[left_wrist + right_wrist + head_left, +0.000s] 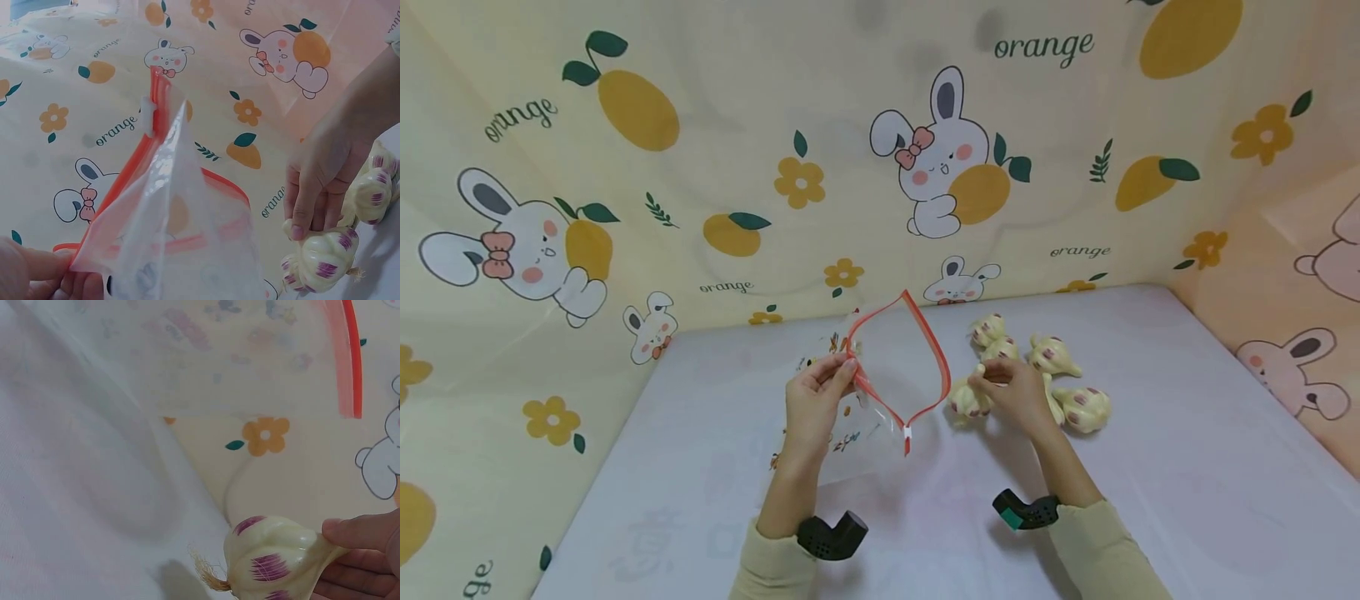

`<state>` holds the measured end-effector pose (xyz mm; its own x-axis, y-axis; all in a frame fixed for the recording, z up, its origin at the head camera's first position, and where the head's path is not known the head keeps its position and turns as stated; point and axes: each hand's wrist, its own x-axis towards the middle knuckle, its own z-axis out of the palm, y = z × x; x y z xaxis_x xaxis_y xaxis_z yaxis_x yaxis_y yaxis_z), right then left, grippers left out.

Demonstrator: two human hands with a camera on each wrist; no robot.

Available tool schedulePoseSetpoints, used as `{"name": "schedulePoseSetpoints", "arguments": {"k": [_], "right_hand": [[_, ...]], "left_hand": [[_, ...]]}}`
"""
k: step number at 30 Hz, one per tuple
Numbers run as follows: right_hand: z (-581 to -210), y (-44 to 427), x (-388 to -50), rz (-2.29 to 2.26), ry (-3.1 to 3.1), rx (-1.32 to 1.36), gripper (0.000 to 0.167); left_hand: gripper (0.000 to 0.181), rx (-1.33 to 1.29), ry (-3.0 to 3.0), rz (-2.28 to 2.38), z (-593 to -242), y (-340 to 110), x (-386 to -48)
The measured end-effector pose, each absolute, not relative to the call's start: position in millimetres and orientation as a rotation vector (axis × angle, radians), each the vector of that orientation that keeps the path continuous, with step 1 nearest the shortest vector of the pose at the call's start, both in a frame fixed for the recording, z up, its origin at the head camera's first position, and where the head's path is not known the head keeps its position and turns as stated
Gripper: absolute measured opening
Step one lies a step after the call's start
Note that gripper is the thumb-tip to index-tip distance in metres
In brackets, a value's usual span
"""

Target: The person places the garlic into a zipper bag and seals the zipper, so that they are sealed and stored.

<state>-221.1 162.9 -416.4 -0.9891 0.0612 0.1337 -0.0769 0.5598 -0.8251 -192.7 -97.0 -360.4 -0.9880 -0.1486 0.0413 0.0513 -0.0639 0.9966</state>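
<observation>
In the head view, your left grip [820, 396] is clamped on the red rim of a clear, printed zip bag [945, 358], thumb and fingers pinching the left side of its mouth. That mouth stands spread into a wide loop, with a white slider [907, 432] at the end nearest you. Your right grip [1018, 396] is clamped on a garlic bulb [968, 402], pinching it by the neck, just right of the bag's mouth as seen from here. The other bulbs [1086, 409] sit in a loose group on the white tabletop [1180, 483], beside and beyond your right hand, some of them partly hidden. A black wrist camera [832, 536] shows at your left cuff and another at your right. A cloth backdrop [820, 75] printed with rabbits, fruit and flowers rises behind the tabletop.

In the left wrist view, your left fingers pinch the red edge at the lower left, and the clear film spreads across the middle with the slider high on the strip. To the right, you hold the bulb with its neck up and roots out to one side, more bulbs close behind.

In the right wrist view, your thumb and fingers hold the bulb's neck; purple streaks mark its pale skin. The bag's film and red edge cross the top.
</observation>
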Motion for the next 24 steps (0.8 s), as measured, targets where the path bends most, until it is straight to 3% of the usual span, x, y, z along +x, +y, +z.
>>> {"name": "schedulePoseSetpoints", "arguments": {"k": [24], "right_hand": [[-408.2, 165.0, -218.3, 1.444, -2.606, -0.022, 0.031]], "left_hand": [[0.024, 0.075, -2.060, -2.176, -361.7, -96.1, -193.5]]}}
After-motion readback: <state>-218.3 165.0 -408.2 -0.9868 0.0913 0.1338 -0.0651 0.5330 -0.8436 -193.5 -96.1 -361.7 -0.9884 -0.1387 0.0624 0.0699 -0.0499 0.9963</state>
